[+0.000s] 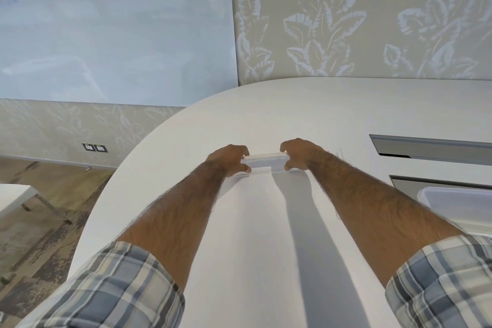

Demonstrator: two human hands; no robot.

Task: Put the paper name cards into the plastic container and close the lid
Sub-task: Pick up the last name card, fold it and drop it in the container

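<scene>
I see a wide white bench (266,234) with a rounded far edge filling most of my view, set against a wall with a pale leaf pattern (359,16) and a large glossy board (114,26) on the left. Two recessed grey slots (431,149) sit in the bench top on the right. Both my forearms reach out over the surface, plaid sleeves (111,290) rolled back near the elbows. At the right edge, partly cut off, lies a pale translucent tray or lid (458,208); I cannot tell which. Out ahead, near the middle of the bench, rests the clear plastic container (265,161), small and flat. My left hand (230,161) grips its left end and my right hand (299,153) its right end, fingers (246,168) curled and clamped on the short sides, thumbs toward me. Whether paper name cards are inside it I cannot make out; the box looks whitish through its walls.
</scene>
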